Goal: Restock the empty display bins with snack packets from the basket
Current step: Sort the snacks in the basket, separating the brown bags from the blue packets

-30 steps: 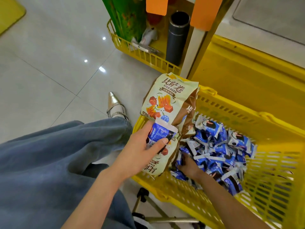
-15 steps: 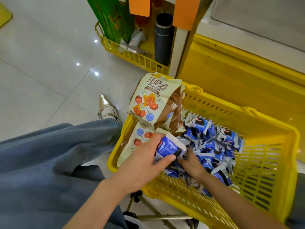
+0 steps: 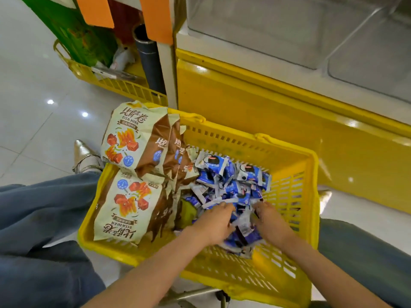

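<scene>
Starting at the far left, a leg in blue jeans (image 3: 44, 207) runs across the tiled floor, with a pointed gold shoe (image 3: 83, 154) beyond the knee. Behind it, a second yellow basket (image 3: 115, 85) holds a green bag (image 3: 77, 36) and a dark cylinder (image 3: 149, 63).

The yellow basket (image 3: 244, 270) sits between the person's knees. Its left half holds large cream-and-brown snack bags: 1 bag (image 3: 131, 138) leans against the far rim, another (image 3: 129, 205) lies flat in front of it, upside down to the camera, and more stand on edge just beside them. Right of these is a heap of small blue-and-white packets (image 3: 229, 176), filling the middle of the basket.

Both hands are in the near side of that heap. The left hand (image 3: 216, 226) lies palm down, its fingers curled over a clump of the small packets and clutching them. The right hand (image 3: 271, 223) faces it from the other side, just beside it, with the clump between the 2. Its fingertips are sunk among the wrappers, so I cannot tell whether it grips anything.

Further right and behind, the yellow display base (image 3: 255, 103) carries clear display bins (image 3: 278, 25). The other jeans leg (image 3: 360, 247) lies at the lower right.
</scene>
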A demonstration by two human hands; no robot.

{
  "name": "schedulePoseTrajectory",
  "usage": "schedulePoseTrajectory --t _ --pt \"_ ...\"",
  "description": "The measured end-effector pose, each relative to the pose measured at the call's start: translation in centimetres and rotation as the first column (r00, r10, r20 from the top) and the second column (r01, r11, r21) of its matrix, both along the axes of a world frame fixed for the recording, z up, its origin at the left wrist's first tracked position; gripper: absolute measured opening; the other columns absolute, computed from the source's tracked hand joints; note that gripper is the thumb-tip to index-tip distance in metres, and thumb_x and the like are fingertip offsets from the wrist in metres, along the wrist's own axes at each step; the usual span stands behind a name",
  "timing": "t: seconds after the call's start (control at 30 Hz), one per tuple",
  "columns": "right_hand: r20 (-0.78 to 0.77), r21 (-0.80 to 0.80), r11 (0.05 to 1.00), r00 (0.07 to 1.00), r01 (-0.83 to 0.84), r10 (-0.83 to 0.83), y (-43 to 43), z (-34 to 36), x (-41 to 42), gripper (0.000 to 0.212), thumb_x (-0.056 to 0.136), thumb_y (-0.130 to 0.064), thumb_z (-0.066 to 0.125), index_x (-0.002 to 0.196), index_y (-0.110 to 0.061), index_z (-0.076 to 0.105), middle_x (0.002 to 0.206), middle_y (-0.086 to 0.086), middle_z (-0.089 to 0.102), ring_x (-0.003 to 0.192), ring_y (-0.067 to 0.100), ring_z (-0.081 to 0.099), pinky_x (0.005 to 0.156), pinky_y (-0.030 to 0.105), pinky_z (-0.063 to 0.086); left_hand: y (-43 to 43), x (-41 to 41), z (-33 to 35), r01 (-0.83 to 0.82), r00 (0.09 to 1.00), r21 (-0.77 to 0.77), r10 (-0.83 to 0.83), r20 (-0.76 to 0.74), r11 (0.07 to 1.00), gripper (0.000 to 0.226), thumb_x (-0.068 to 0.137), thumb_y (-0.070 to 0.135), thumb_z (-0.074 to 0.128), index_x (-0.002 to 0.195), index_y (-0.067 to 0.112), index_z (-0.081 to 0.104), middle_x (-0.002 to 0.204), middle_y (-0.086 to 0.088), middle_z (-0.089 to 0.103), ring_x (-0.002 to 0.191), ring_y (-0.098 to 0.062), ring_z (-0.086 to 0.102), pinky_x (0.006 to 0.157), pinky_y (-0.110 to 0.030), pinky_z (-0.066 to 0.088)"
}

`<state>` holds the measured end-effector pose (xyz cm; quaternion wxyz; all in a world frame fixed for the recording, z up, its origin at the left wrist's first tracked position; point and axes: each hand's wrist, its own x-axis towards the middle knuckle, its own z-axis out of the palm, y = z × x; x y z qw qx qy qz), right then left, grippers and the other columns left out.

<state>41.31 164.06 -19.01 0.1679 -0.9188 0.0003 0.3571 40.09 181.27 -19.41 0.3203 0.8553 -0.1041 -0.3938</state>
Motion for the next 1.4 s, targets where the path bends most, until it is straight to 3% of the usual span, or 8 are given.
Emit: schedulePoseTrajectory --t 0.1,0.23,0.43,0.57,0.73,0.97,1.2,1.4 --pt "0.270 0.078 0.992 0.956 0.097 -0.115 0.2 0.0 2.9 0.033 0.097 -0.010 0.043 0.131 -0.007 0.045 0.134 0.008 0.041 0.121 0.023 0.044 0.097 0.024 0.033 0.7 3.1 -0.3 -0.193 0.943 -0.034 0.195 0.270 0.981 0.045 0.093 0.024 0.054 0.134 0.016 0.038 0.134 -0.005 0.043 0.123 -0.022 0.042 0.102 -0.035 0.037" --pt "0.258 0.055 0.996 0.963 0.065 -0.077 0.8 -1.6 7.6 0.039 0.100 -0.019 0.040 0.137 -0.004 0.038 0.138 0.012 0.039 0.129 0.026 0.037 0.108 0.033 0.029 2.2 8.5 -1.3 -0.303 0.863 0.055 0.249 0.440 0.951 0.043 0.096 0.025 0.046 0.137 0.013 0.037 0.137 -0.006 0.043 0.127 -0.022 0.039 0.107 -0.036 0.029" --pt "0.175 -0.015 0.994 0.979 0.106 -0.101 0.9 -4.2 9.5 0.046 0.098 -0.034 0.042 0.135 -0.007 0.040 0.138 0.014 0.040 0.128 0.029 0.037 0.105 0.038 0.032 2.7 11.5 -4.9 -0.245 0.943 0.271 0.164 0.290 0.931 0.049 0.098 0.041 0.032 0.140 0.014 0.035 0.142 -0.011 0.039 0.132 -0.029 0.032 0.108 -0.044 0.026" --pt "0.156 -0.220 0.974 0.984 -0.056 0.091 -0.2 -4.8 9.7 0.061 0.091 -0.055 0.044 0.137 -0.016 0.043 0.139 0.009 0.040 0.131 0.028 0.032 0.107 0.039 0.030 2.4 11.5 -6.3 -0.200 0.954 0.326 0.108 0.280 0.924 0.055 0.094 0.050 0.036 0.136 0.015 0.038 0.142 -0.011 0.036 0.133 -0.029 0.026 0.108 -0.046 0.022" --pt "0.054 0.059 0.997 0.997 0.053 -0.056 -0.4 -5.4 9.0 0.065 0.086 -0.053 0.056 0.133 -0.013 0.038 0.137 0.009 0.037 0.128 0.027 0.033 0.104 0.036 0.031 1.5 11.8 -6.6 -0.253 0.954 0.235 0.202 0.221 0.938 0.062 0.089 0.060 0.037 0.135 0.018 0.034 0.142 -0.006 0.036 0.134 -0.027 0.025 0.107 -0.049 0.024" --pt "-0.106 -0.037 0.999 0.994 0.013 -0.017 -0.2 -5.8 9.6 0.093 0.077 -0.073 0.048 0.147 -0.017 0.024 0.151 0.008 0.032 0.138 0.033 0.024 0.110 0.048 0.028 -0.1 12.6 -6.2 -0.302 0.951 0.220 0.308 0.008 0.928 0.079 0.082 0.065 0.048 0.144 0.019 0.031 0.154 -0.005 0.022 0.142 -0.033 0.009 0.112 -0.054 0.020" --pt "-0.054 0.229 0.958 0.985 0.175 -0.167 0.6 -4.3 6.9 0.079 0.078 -0.047 0.070 0.142 -0.014 0.038 0.141 0.009 0.043 0.128 0.024 0.043 0.103 0.034 0.039 -0.7 10.7 -5.5 -0.422 0.906 -0.041 0.423 0.026 0.906 0.033 0.082 0.037 0.068 0.099 0.011 0.059 0.100 -0.002 0.052 0.101 -0.023 0.051 0.077 -0.022 0.036" --pt "-0.080 0.345 0.930 0.991 0.130 -0.109 2.5 -1.9 2.5 0.078 0.083 -0.025 0.069 0.147 -0.014 0.026 0.138 0.004 0.041 0.124 0.020 0.045 0.098 0.024 0.038 -0.8 5.8 -3.2 -0.441 0.881 -0.161 0.460 0.111 0.883 0.020 0.079 0.015 0.070 0.098 0.012 0.065 0.098 0.002 0.055 0.106 -0.021 0.052 0.100 -0.041 0.037"
